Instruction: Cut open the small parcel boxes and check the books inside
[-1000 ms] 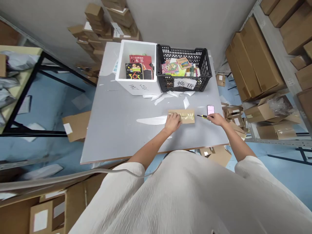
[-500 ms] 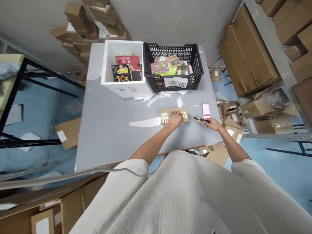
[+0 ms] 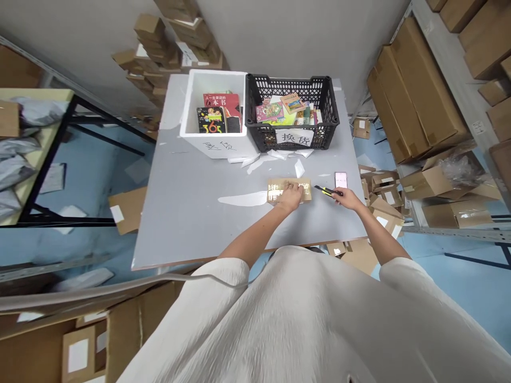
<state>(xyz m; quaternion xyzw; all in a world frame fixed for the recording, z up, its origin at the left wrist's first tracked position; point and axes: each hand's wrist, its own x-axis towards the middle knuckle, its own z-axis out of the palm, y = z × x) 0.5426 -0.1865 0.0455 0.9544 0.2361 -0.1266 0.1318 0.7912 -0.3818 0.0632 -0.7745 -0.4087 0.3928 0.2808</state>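
Observation:
A small cardboard box (image 3: 274, 191) with shiny tape across its top lies on the grey table (image 3: 179, 213). My left hand (image 3: 292, 197) grips it from above, fingers bent over its right half and covering part of the tape. To the right of the box, my right hand (image 3: 346, 198) is wrapped around a black and yellow utility knife (image 3: 328, 191). The knife's tip points left, just short of the box's right end and apart from it. Right behind my right hand lies a phone (image 3: 340, 179) with its screen lit.
At the back stand a white foam box (image 3: 215, 144) and a black plastic crate (image 3: 265, 139), both holding books. Paper scraps (image 3: 299, 168) lie before them. A white strip (image 3: 243, 199) is left of the cardboard box. Shelving with cartons (image 3: 419, 90) rises at right.
The knife's tip has come closer to the box's right end and tilts more. My left hand stays on the box. The whole view has shifted slightly, and the phone screen looks different.

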